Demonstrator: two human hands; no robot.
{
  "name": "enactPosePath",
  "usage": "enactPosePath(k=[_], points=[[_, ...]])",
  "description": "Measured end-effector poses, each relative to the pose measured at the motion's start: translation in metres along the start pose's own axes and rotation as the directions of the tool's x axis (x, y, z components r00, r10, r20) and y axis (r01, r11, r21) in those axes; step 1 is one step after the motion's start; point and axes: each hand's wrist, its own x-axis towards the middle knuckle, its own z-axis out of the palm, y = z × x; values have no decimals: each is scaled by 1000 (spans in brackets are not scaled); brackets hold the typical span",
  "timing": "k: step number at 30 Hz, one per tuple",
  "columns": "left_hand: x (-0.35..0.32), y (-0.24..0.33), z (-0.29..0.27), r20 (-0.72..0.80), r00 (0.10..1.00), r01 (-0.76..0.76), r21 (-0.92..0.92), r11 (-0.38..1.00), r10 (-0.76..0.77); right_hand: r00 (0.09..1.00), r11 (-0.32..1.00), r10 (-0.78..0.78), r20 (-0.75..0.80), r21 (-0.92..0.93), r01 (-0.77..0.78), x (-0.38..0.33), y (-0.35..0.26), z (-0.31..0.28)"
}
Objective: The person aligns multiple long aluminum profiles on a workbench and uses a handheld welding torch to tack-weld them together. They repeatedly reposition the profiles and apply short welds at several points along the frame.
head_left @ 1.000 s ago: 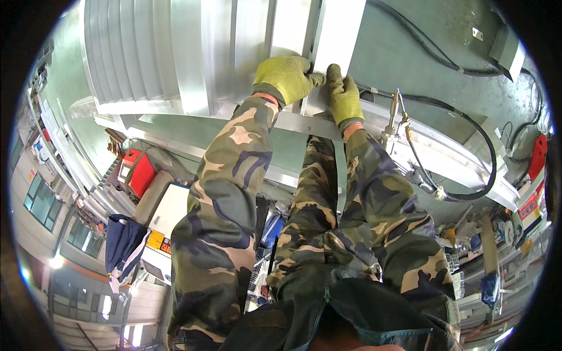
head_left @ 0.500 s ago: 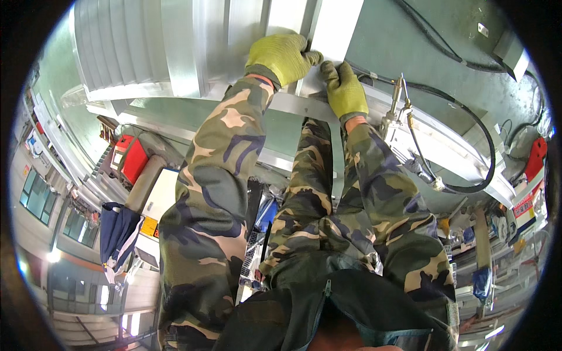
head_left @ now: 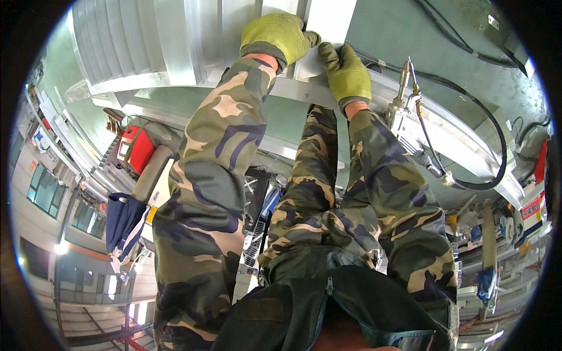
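Both my hands wear yellow-green work gloves. My left hand (head_left: pixel 273 38) lies over ribbed silver-white metal panelling (head_left: pixel 126 41), its fingers curled and one fingertip pointing right toward a wide, flat white metal strip (head_left: pixel 329 26). Beside that strip's lower right edge is my right hand (head_left: pixel 346 76), with its thumb and fingers bent in close together. A narrow gap parts the two hands' fingertips. What the fingers hold, if anything, is too hidden to make out. A metal rail (head_left: pixel 304 92) runs along the panelling's near side, just below my hands.
A pneumatic-looking metal tool (head_left: pixel 401 96) stands right of my right hand on a long white metal beam (head_left: pixel 462 140). Its black hose (head_left: pixel 502 143) loops around to the right. On the left are a red bag (head_left: pixel 140 151) and dark blue cloth (head_left: pixel 124 222).
The view has shifted slightly, so most things sit a little higher in it. My hands keep nearly the same pose at the white strip.
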Motion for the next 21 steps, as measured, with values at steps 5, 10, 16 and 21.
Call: enactPosePath(k=[5,10,16,21], points=[[-2,2,3,4,998,62,3,998,-62,1000,1000,-3,18,11,3,0,3,2],[-7,20,-17,-31,999,41,-108,993,-45,1000,1000,-4,15,30,3,3,6,-13],[-12,10,-15,-35,999,34,-95,995,-38,998,999,1,70,50,-4,2,3,-6],[-17,12,-26,-29,998,46,-73,996,-48,996,999,-16,88,41,13,5,0,-6]])
